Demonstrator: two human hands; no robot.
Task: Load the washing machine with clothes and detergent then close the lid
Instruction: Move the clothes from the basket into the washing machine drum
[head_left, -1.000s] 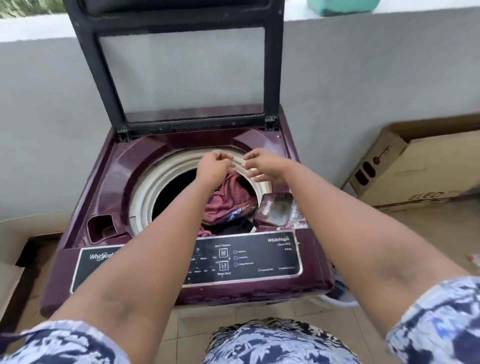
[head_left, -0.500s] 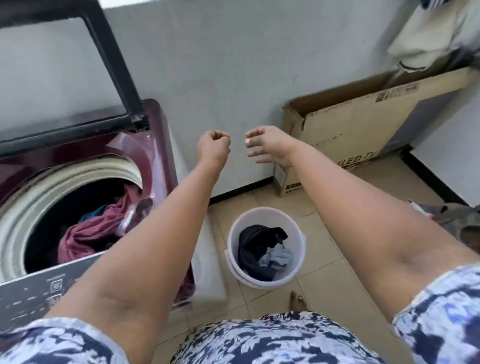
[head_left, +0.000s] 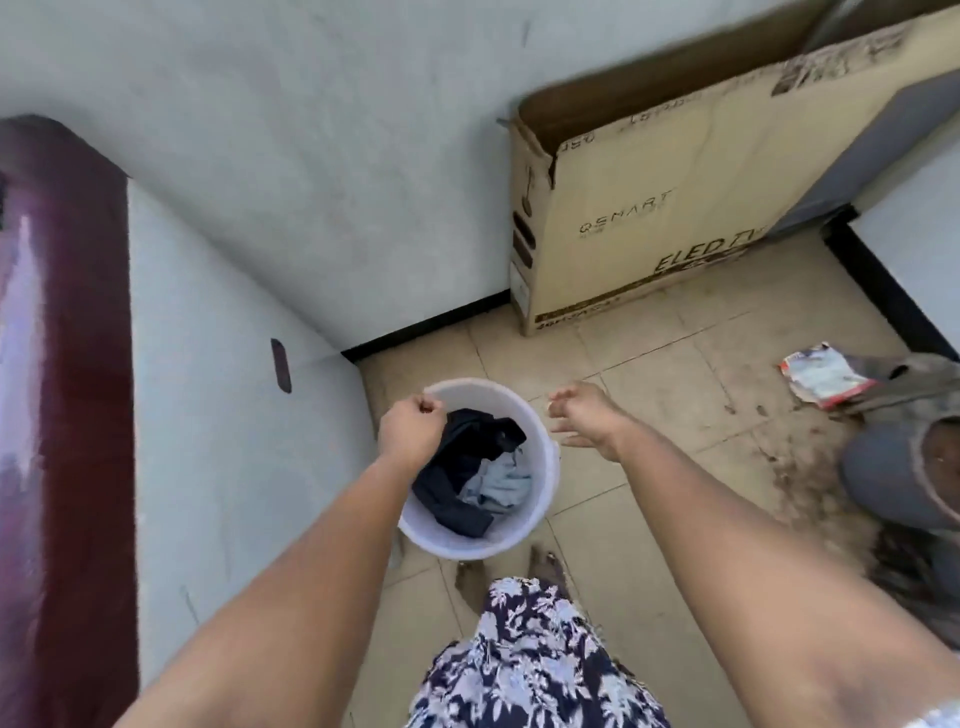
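Both arms are stretched out forward and down toward the floor. The left hand (head_left: 410, 431) is balled into a loose fist with the knuckles up, hovering over the left rim of the round white plastic bucket (head_left: 540, 499). Can't really tell if it's pinching anything; it looks like it's holding nothing. The right hand (head_left: 584, 413) hangs just past the bucket's right rim, wrist bent, fingers loosely curled and spread a bit, holding nothing.

The bucket sits on the beige tiled floor (head_left: 675, 415), right beside the washing machine. Inside it there's a crumpled dark navy garment (head_left: 457, 478) taking up most of the room, with a light blue cloth (head_left: 498, 486) bunched against it on the right side.

Only the side of the maroon-topped white washing machine (head_left: 208, 415) shows, along the left edge of the view; the tub and lid are out of view.

Back against the pale wall (head_left: 311, 156) stands a big open brown cardboard TV box (head_left: 649, 208). Near the right edge of the floor there's a crumpled red and white packet (head_left: 821, 374) next to a grey plastic pot (head_left: 893, 473), with dirt scattered on the tiles around them. The person's blue and white floral dress (head_left: 530, 660) and bare feet show at the bottom, just behind the bucket.
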